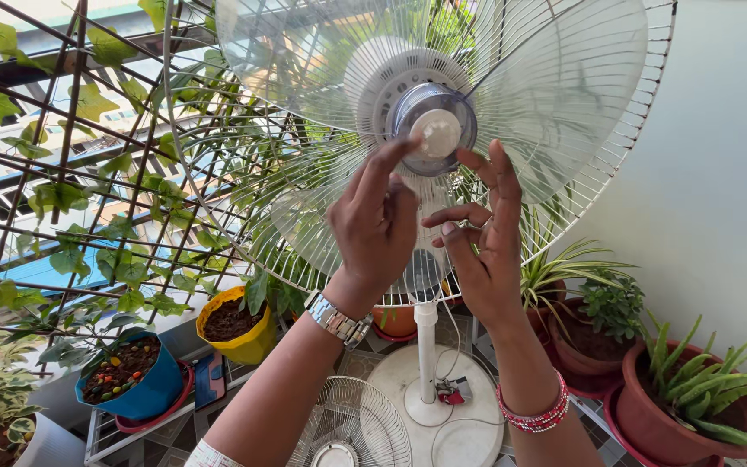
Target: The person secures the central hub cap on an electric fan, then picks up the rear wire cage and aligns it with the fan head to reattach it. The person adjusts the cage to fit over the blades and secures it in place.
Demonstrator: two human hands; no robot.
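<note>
A white pedestal fan stands in front of me with its front guard off; the clear blades (pixel 555 78) sit inside the rear wire guard (pixel 209 199). A round white cap (pixel 436 131) sits at the hub. My left hand (pixel 378 220), with a metal watch on the wrist, reaches up with its forefinger touching the cap's lower left edge. My right hand (pixel 482 233), with red bangles on the wrist, is raised just below and right of the hub, fingers spread and empty.
The loose front guard (pixel 352 428) lies on the floor beside the fan's round base (pixel 434 415). Potted plants surround it: yellow pot (pixel 248 342), blue pot (pixel 144 393), terracotta pots (pixel 650 419). A vine-covered metal grille (pixel 71 173) is at left, a wall at right.
</note>
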